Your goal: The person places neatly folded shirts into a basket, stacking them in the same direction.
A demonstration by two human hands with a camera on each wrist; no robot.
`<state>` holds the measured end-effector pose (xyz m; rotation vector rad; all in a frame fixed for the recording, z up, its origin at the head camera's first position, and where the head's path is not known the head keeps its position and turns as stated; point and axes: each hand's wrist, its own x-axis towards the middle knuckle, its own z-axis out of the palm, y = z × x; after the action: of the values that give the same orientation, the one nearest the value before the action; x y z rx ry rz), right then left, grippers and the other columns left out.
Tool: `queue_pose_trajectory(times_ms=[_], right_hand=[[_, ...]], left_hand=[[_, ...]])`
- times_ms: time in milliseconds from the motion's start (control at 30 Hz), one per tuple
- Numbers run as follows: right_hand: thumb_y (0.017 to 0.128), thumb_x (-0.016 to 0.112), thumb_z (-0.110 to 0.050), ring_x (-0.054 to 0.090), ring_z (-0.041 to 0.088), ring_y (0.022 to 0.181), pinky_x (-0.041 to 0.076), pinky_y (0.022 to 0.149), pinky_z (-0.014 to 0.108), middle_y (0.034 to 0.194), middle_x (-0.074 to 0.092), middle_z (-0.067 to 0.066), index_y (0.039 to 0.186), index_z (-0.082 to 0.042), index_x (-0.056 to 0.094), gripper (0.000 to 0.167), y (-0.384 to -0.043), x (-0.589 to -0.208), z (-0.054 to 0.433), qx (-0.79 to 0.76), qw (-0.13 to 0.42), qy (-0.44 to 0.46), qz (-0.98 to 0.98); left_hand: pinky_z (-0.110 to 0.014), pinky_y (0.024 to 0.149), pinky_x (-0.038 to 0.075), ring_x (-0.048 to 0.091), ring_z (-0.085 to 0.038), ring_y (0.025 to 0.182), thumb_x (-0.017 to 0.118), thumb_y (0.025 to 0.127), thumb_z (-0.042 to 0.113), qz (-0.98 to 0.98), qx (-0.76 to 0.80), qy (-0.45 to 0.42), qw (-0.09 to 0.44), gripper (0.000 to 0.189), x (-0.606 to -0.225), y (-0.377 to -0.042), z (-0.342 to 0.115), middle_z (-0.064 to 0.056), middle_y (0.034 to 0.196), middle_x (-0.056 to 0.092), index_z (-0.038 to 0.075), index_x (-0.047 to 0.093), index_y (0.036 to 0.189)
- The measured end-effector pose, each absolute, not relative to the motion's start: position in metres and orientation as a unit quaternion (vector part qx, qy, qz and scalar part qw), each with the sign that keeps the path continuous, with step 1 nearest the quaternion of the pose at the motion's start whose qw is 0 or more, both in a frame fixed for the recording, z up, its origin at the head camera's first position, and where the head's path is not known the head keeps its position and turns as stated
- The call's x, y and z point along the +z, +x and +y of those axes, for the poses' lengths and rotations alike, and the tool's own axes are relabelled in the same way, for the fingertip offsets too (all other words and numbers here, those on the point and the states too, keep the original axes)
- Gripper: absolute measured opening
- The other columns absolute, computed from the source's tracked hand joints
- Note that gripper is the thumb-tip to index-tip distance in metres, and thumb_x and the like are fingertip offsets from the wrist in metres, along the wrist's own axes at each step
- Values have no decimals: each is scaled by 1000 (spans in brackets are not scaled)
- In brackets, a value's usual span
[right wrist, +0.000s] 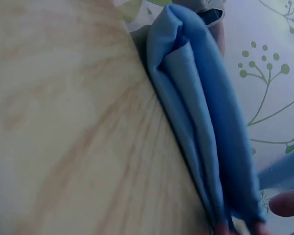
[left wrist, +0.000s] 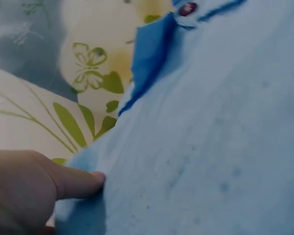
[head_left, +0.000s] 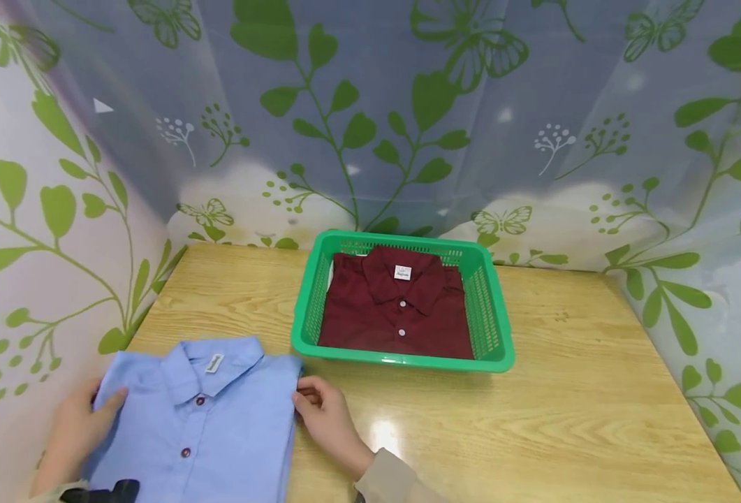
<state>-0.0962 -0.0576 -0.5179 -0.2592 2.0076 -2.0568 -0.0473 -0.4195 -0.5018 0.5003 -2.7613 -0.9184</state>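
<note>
A folded light-blue shirt (head_left: 238, 419) with dark red buttons and a white collar label lies at the table's front left. My left hand (head_left: 81, 426) grips its left edge, thumb on top and the other fingers hidden beneath; in the left wrist view that thumb (left wrist: 81, 182) presses on the cloth. At the opposite edge, near the shoulder, my right hand (head_left: 332, 419) pinches the shirt between thumb and curled fingers. The right wrist view looks along the shirt's side, where the folded layers (right wrist: 196, 112) show.
Behind and to the right stands a green plastic basket (head_left: 401, 361) with a folded maroon shirt (head_left: 376, 314) inside. The wooden table (head_left: 571, 391) meets a leaf-patterned curtain (head_left: 395, 140) at the back and both sides.
</note>
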Motion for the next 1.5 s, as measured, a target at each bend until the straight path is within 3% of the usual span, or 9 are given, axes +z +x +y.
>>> queue_pose_trajectory(times_ms=[100,233,367,467,600,733,1033,1300,1500], right_hand=[[94,64,-9,55,23,100,49,78,25,111,58,14,122,5,59,32,-90,-509,-56,-670,113,-87,728],[94,62,-11,53,32,114,51,87,34,126,51,23,137,11,42,52,-83,-498,-58,-701,159,-54,693],[94,60,-11,57,27,110,54,84,39,133,51,25,143,15,30,63,-79,-492,-61,-746,224,-10,627],[94,59,-14,60,24,106,55,83,40,133,52,21,144,16,28,65,-77,-491,-61,-755,265,6,600],[95,56,-16,63,25,100,55,85,40,122,59,18,140,16,34,59,-78,-494,-61,-764,305,13,568],[96,55,-16,64,25,102,54,88,40,118,61,17,137,13,41,52,-79,-496,-63,-777,332,17,535],[94,53,-14,62,18,98,50,90,36,111,64,9,126,4,53,36,-79,-506,-73,-794,381,37,472],[94,50,-13,61,15,105,45,101,37,116,63,6,128,-1,49,36,-82,-518,-82,-803,437,25,404],[95,51,-17,62,15,106,46,102,36,115,65,4,125,-6,51,32,-88,-523,-80,-783,484,20,391]], left_hand=[[-59,77,43,54,-56,93,60,97,14,-938,-294,171,72,42,-502,-47,-420,-45,104,53,-23,47,113],[-70,91,36,41,-65,112,56,100,28,-946,-277,167,-1,68,-499,-49,-419,-51,124,40,-25,32,135],[-73,99,27,26,-69,122,51,102,42,-946,-270,165,-69,87,-493,-51,-418,-52,137,23,-22,12,144],[-73,100,27,25,-69,123,51,101,46,-943,-271,174,-86,91,-492,-54,-418,-52,138,20,-21,8,146],[-69,95,37,40,-66,118,55,98,48,-940,-285,165,-87,89,-494,-55,-425,-51,133,33,-23,23,141],[-56,81,51,60,-48,96,59,95,53,-920,-321,191,-119,87,-497,-52,-433,-44,116,53,-25,39,129],[-41,62,54,64,-24,73,65,90,55,-896,-357,228,-133,74,-498,-43,-439,-20,87,68,-17,61,110],[-50,76,56,68,-30,90,55,95,57,-775,-517,259,-255,95,-509,-35,-443,-20,102,69,-23,27,138],[-50,87,53,64,-27,102,46,105,40,-664,-659,199,-292,42,-520,-20,-454,-7,112,67,8,45,133]])
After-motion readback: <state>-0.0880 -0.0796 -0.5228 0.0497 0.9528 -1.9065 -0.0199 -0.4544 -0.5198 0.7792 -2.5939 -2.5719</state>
